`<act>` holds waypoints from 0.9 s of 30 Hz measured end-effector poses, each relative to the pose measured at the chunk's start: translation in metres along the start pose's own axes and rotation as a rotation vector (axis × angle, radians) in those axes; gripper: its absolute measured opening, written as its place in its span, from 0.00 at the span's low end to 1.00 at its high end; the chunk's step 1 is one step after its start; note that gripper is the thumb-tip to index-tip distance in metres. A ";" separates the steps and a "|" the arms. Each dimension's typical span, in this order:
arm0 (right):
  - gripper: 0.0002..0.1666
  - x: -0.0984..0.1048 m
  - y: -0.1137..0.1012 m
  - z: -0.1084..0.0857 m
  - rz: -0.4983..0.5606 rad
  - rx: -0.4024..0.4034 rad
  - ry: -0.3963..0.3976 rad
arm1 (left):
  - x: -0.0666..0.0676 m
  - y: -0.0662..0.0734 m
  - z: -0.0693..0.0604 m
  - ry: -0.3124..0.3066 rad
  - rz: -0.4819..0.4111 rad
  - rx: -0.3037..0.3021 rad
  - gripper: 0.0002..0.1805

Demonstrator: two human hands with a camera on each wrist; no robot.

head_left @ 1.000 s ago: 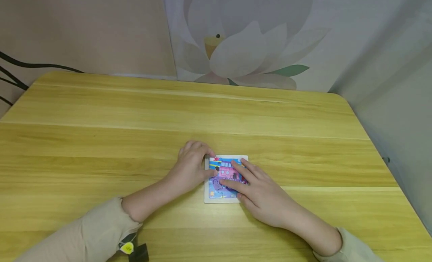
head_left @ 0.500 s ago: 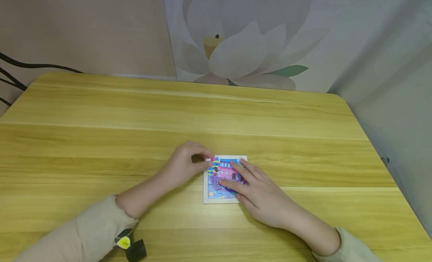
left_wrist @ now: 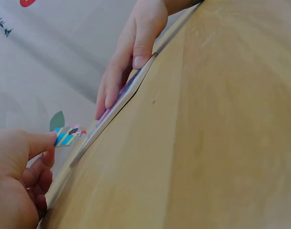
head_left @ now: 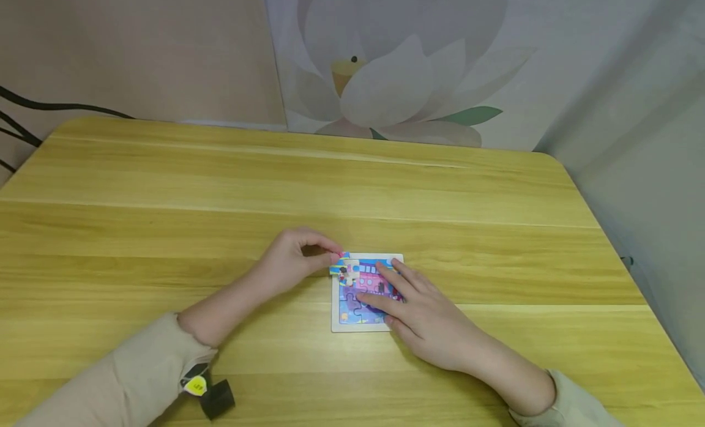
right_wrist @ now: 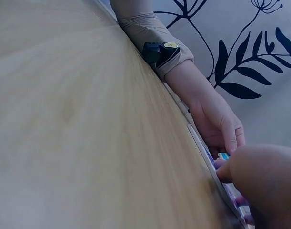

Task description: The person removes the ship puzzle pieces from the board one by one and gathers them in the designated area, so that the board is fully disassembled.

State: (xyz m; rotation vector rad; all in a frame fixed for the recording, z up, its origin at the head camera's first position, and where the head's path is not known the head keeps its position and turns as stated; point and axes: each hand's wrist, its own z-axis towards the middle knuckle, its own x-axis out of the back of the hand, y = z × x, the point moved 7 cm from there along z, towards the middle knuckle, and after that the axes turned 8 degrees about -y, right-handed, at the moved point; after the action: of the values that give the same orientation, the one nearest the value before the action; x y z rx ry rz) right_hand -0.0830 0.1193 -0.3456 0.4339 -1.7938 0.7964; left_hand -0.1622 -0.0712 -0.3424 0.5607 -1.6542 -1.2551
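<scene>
A small jigsaw puzzle in a white-rimmed tray [head_left: 336,311] lies on the table, with a pink, blue and purple picture. My left hand [head_left: 294,262] pinches a puzzle piece [left_wrist: 65,137] between thumb and forefinger at the tray's upper left corner. Blue and yellow stripes mark this piece, held raised above the tray in the left wrist view. Under it, a bare pale slot [head_left: 352,273] shows in the upper left of the puzzle. My right hand [head_left: 426,320] rests on the puzzle's right side with fingers spread and straight, hiding part of the picture.
The wooden table [head_left: 220,182] stretches around the tray on all sides. A wall with a flower print [head_left: 396,78] stands behind it. Black cables [head_left: 66,106] hang at the far left. A black device [head_left: 217,399] is strapped at the left sleeve.
My left hand has lifted the striped piece out of the puzzle's upper left corner and drawn it a little leftward, baring the slot. The right hand has stayed on the puzzle.
</scene>
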 end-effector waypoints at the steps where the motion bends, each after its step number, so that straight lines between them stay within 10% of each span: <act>1: 0.29 0.000 0.000 0.000 0.001 0.000 -0.002 | 0.001 0.000 0.000 0.001 -0.001 -0.001 0.04; 27: 0.29 -0.001 0.002 -0.001 0.011 0.006 0.013 | 0.047 -0.026 -0.021 -0.021 -0.002 0.053 0.06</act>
State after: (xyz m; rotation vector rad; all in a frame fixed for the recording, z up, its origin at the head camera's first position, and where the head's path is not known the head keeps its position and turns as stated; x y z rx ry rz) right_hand -0.0833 0.1208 -0.3466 0.4227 -1.7837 0.8103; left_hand -0.1691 -0.1281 -0.3462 0.5838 -1.7089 -1.2249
